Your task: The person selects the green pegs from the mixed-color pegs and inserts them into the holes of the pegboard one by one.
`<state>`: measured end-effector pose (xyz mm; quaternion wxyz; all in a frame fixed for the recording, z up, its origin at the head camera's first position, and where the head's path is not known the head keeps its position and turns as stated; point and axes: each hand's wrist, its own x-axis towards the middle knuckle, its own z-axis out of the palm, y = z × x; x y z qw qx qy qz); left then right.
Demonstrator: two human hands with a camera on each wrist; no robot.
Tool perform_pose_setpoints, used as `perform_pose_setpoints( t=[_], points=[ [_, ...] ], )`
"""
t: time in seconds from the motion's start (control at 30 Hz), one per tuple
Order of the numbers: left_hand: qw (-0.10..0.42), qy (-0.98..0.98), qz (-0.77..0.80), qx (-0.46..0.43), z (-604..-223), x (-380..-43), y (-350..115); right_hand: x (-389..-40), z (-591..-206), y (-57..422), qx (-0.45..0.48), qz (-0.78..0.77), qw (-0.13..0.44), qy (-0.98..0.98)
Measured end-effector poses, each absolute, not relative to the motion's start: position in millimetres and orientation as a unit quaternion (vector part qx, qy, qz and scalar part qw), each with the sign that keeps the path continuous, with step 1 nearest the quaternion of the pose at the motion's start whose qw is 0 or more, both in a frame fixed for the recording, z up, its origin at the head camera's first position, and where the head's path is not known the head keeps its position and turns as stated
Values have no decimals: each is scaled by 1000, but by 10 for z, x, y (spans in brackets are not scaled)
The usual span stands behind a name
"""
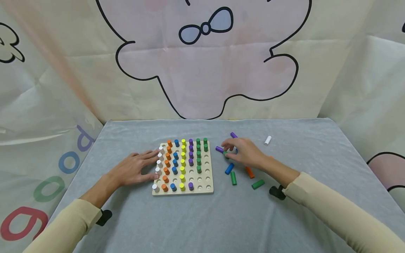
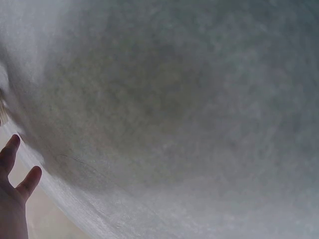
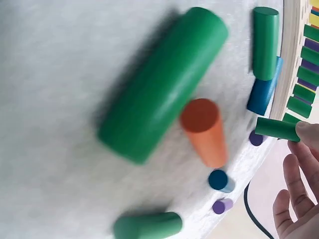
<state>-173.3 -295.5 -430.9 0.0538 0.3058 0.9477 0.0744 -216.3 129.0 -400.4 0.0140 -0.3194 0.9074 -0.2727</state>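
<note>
A pale wooden pegboard (image 1: 186, 193) bears upright columns of white, orange, blue, yellow, purple and green pegs. At its left edge lies my left hand (image 1: 132, 170), fingers extended beside the white pegs (image 1: 159, 163); in the left wrist view only part of this hand (image 2: 12, 199) shows. To the right of the board, my right hand (image 1: 245, 151) pinches a green peg (image 3: 275, 129) between thumb and index finger, the other fingers loosely bent. In the right wrist view that peg is held tilted, near the board's edge. Bare holes show at the board's lower right.
Loose pegs lie on the grey cloth right of the board: a blue peg (image 1: 229, 168), a green peg (image 1: 233, 178), another green peg (image 1: 258, 184), an orange peg (image 1: 250, 172), a purple peg (image 1: 219, 149) and a white peg (image 1: 268, 140). A printed curtain (image 1: 202, 84) hangs behind.
</note>
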Motion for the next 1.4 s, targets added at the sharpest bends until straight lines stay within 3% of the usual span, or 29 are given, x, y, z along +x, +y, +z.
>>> perform_pose_setpoints(
  t=[0.73, 1.4],
  points=[
    [55, 947, 79, 306, -4311, -1738, -2950, -2198, -3954, 750, -340, -323, -8, 883],
    [55, 946, 77, 309, -4288, -1752, -2948, -2159, -4006, 651, -325, -318, -13, 890]
  ],
)
